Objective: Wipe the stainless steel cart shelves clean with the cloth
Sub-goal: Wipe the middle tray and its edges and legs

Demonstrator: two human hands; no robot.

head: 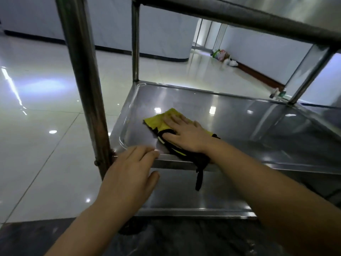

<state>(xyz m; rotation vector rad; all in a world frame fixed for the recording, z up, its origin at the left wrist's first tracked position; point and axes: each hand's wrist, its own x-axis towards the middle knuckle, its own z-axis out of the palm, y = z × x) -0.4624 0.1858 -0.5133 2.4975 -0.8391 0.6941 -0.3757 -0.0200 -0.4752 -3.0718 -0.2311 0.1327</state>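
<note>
Cart [83,71], stainless steel, fills the view; round posts, upper rail across 12 to 2 o'clock. Glossy tiled floor [46,154] all round it, ceiling lights mirrored in it.

Middle shelf [239,126]: shallow tray with a raised rim, wide from 9 to 3 o'clock. Lower shelf [184,196] shows beneath it at 6 o'clock.

Right hand [184,133]: flat, palm down on the cloth, fingers straight and pointing to about 10 o'clock. It presses; it does not grasp.

Left hand [129,174]: at the shelf's near-left corner, just beside the front post. Fingers lie nearly straight over the near rim, thumb spread below it (no clear grip).

Cloth [160,121]: on the middle shelf, left half, near the front rim, under the right hand. Yellow with black trim. Long axis runs from 11 o'clock to 5 o'clock; yellow end points away to 11, dark bunched end lies on the near rim. A black strap [199,180] from that end hangs over the rim, straight down to 6 o'clock.

Far off at 1 o'clock, bags [223,55] against the wall. Small bottles [278,93] on the floor behind the far-right post, too blurred to read.
</note>
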